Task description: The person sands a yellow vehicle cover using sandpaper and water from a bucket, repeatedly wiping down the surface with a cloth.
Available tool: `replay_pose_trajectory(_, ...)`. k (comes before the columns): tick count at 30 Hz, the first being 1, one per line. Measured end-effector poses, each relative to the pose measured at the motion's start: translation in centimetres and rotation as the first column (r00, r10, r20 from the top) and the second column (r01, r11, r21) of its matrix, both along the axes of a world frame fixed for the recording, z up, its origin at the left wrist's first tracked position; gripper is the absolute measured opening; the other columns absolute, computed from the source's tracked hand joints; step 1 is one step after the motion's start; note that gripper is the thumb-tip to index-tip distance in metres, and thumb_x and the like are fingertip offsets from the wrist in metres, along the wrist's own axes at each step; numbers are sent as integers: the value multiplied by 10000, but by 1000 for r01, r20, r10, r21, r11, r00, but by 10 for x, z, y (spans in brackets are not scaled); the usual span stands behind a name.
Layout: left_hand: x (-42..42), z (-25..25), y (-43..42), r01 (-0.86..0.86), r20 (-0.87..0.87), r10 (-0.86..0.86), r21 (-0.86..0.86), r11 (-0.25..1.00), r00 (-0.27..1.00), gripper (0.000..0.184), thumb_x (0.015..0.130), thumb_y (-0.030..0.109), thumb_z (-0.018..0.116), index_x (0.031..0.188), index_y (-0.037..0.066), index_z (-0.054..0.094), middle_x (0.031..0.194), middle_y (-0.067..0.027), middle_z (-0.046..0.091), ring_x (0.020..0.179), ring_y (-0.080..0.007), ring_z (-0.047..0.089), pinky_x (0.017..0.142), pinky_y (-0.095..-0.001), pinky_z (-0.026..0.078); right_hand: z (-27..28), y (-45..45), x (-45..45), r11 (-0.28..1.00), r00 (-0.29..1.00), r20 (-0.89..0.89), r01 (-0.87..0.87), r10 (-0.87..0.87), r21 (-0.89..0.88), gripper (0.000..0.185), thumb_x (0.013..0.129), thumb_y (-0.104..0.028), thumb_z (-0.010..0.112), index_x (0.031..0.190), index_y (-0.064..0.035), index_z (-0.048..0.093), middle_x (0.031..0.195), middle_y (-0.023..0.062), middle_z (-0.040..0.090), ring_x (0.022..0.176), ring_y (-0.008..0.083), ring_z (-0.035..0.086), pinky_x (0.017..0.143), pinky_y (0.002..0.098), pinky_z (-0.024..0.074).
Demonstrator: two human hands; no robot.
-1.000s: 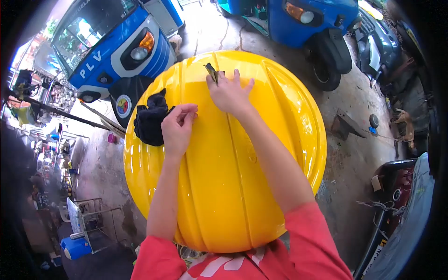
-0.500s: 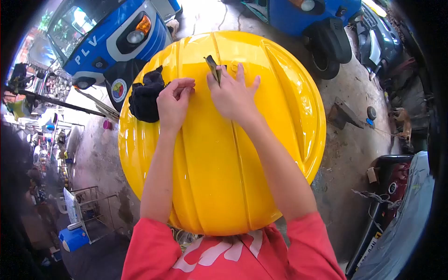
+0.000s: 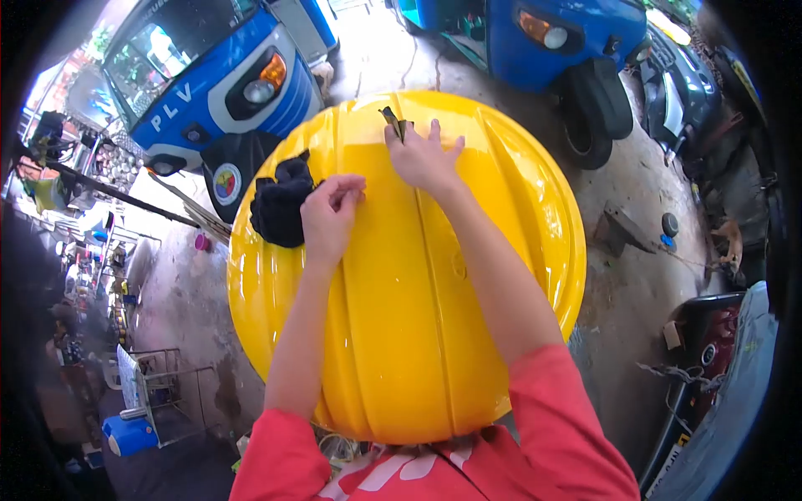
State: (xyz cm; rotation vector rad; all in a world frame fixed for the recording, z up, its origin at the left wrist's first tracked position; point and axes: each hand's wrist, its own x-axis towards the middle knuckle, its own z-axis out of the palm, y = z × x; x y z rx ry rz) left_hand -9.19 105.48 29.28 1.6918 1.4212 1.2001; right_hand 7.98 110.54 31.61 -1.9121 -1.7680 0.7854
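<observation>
A large glossy yellow ribbed panel (image 3: 384, 334), rounded in outline, lies in front of me. My right hand (image 3: 424, 159) is over its far part, the outer fingers spread. A dark, folded strip (image 3: 396, 125) sticks up between the thumb and forefinger; its material is unclear. Closer to me and to the left, my left hand (image 3: 332, 213) is closed in a pinch just above the panel. Whatever its fingertips hold, if anything, is too small to make out. A crumpled black cloth (image 3: 282, 200) lies on the panel, right beside the left hand.
Two blue three-wheeled vehicles stand beyond the panel, one at left (image 3: 225, 92) and one at right (image 3: 543, 42). A dark motorcycle (image 3: 678, 92) is at far right. On the concrete floor are a metal frame (image 3: 171, 392), a blue container (image 3: 129, 436) and an angled metal piece (image 3: 622, 227).
The view has shifted, so the panel sits lower in it. My right hand has slid toward the panel's far edge with the strip. The left hand stays pinched beside the cloth.
</observation>
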Motion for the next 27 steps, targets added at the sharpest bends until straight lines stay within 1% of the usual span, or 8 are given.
replay_pose_trajectory(5,-3,0,-2,6,26,-4,-81,997,1000,158,924,-36,599,1057,-25,683,954,-83,728,843,-139,704,791,-243,548,-3,35,4,997,999,36,12,-9,-76,641,1027,-484,249,1476,-55,407,1565,93,374,1491,400,181,1124,719,-31)
replay_pose_trajectory(8,-4,-2,4,32,26,-30,-88,996,999,171,935,-22,598,1090,-28,671,992,-86,721,880,-140,696,801,-245,548,10,-42,8,998,999,9,-52,53,-36,642,1027,-483,268,1481,-46,391,1574,90,358,1489,405,182,1115,730,-21)
replay_pose_trajectory(13,3,8,-3,6,3,-6,-108,994,1000,176,931,-33,594,1091,-38,668,1001,-88,719,882,-148,701,810,-249,551,-4,-137,-3,989,993,114,-42,25,145,645,1030,-474,268,1496,-35,344,1586,86,335,1486,418,176,1104,746,18)
replay_pose_trajectory(17,-3,-1,3,38,49,-35,-56,998,998,176,930,-31,598,1091,-34,671,1002,-89,720,876,-146,702,813,-249,549,-8,-70,-3,989,996,85,-43,31,142,640,1029,-468,277,1486,-28,360,1581,89,345,1487,420,171,1105,745,7)
replay_pose_trajectory(19,-3,2,2,46,-23,-48,-60,997,999,180,934,-28,596,1098,-33,669,1008,-90,721,887,-144,700,812,-248,547,-1,-39,-2,998,995,79,-55,53,19,635,1026,-464,288,1475,-25,378,1575,90,354,1485,426,172,1105,744,-3)
replay_pose_trajectory(23,-1,3,1,34,-4,-34,-92,995,999,183,934,-29,595,1101,-31,669,1009,-91,720,887,-144,699,812,-244,544,0,-84,5,1000,1000,17,-4,5,-30,624,1026,-460,300,1464,-26,396,1569,89,361,1478,440,182,1103,746,1)
replay_pose_trajectory(25,-1,1,2,26,39,-23,-91,996,999,186,934,-27,596,1103,-26,673,1005,-89,723,879,-143,701,797,-241,545,-13,-126,11,984,986,146,-106,86,142,623,1027,-461,304,1470,-31,385,1563,88,370,1474,447,186,1102,748,6)
replay_pose_trajectory(27,2,1,0,16,63,-11,-88,996,998,178,917,-43,595,1073,-30,680,974,-98,731,857,-148,713,792,-246,553,-7,-131,11,989,994,89,-71,60,131,624,1026,-463,310,1476,-36,378,1562,89,372,1473,448,186,1097,752,5)
